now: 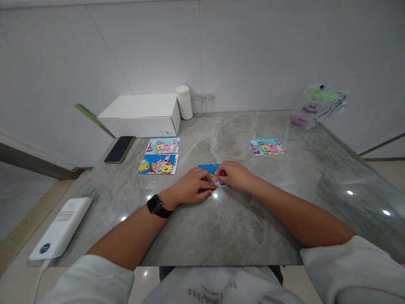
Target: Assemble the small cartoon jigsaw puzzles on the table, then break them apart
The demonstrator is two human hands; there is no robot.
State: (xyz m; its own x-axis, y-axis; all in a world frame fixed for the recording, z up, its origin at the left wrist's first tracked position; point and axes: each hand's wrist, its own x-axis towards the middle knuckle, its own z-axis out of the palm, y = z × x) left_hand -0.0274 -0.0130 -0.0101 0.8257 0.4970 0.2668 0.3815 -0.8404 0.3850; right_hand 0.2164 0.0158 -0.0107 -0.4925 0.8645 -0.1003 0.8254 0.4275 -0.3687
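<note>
A blue cartoon picture card (206, 167) lies on the grey marbled table between my two hands, partly hidden by them. My left hand (193, 185), with a black watch on its wrist, rests at the card's left and lower edge; its thumb and fingers are apart, fingertips on the card. Over the card's right side, my right hand (236, 174) has its fingers curled into a pinch. Whatever may be between those fingertips is too small to make out. Two more cartoon cards lie to the left, a light-blue one (163, 145) above a dark-blue one (158, 164).
Another cartoon card (268, 147) lies to the right. A phone (120, 149), a white box (139, 116), a white bottle (184, 103) and two clear glasses (203, 105) stand or lie at the back left. A plastic-bagged item (318, 107) sits back right; a white power bank (61, 228) front left.
</note>
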